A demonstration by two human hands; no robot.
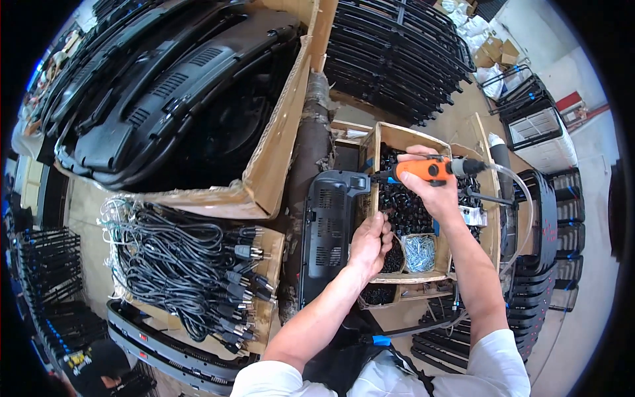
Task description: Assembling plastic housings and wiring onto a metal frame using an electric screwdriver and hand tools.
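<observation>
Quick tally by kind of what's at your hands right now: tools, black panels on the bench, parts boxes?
Orange power screwdriver, in right hand: 1
Black plastic panel, beside left hand: 1
Cardboard parts box: 1
Total: 3

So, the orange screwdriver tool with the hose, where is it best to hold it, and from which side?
Grip the orange screwdriver around its orange barrel, as the right hand does now, coming from below. It lies roughly level, its bit pointing left toward the black panel and its hose leaving on the right, so the middle is probably the balanced, free part.
</observation>
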